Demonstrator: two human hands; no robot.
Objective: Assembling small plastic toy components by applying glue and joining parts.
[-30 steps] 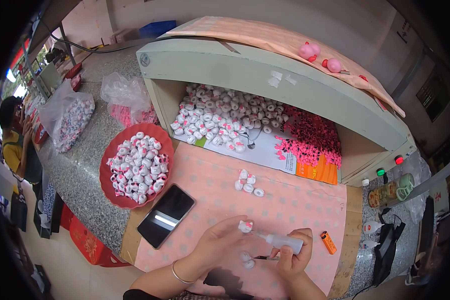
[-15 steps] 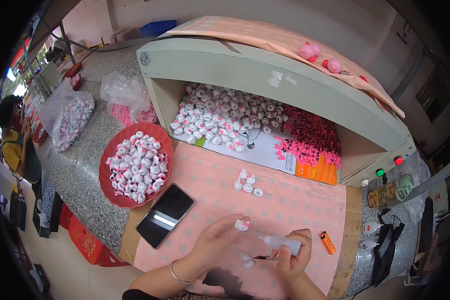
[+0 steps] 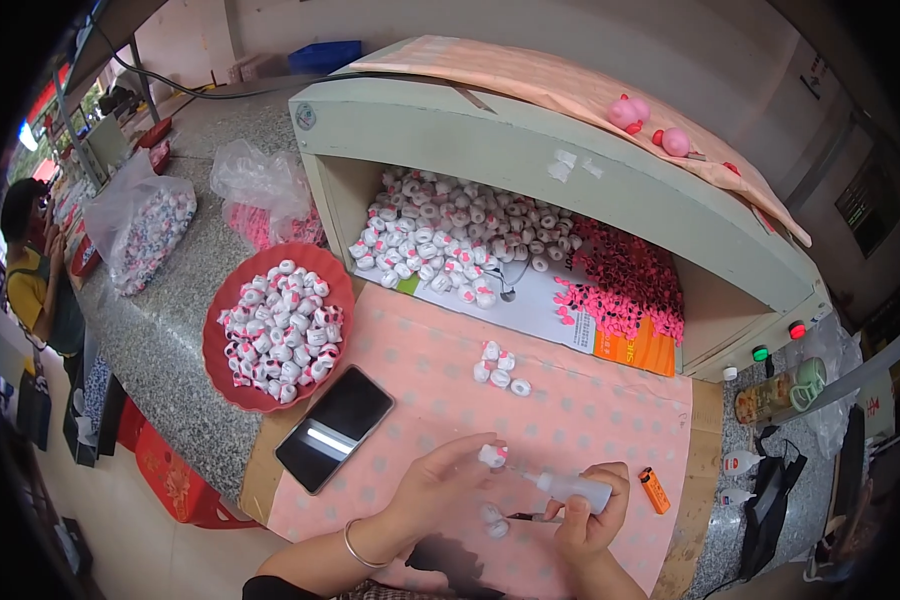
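Both hands low in view, close together, each closed on something small.

Left forearm enters from the lower edge, angled up and to the right; a thin bangle sits at the wrist. Left hand (image 3: 435, 490) is palm-down, fingers curled forward, thumb and fingertips pinched together at its upper right. Right forearm enters from the lower edge further right, rising almost straight. Right hand (image 3: 590, 510) is upright, fingers wrapped in a loose fist, thumb on the left side, knuckles facing up and right. The two hands sit just beside each other, fingertips near, not touching.
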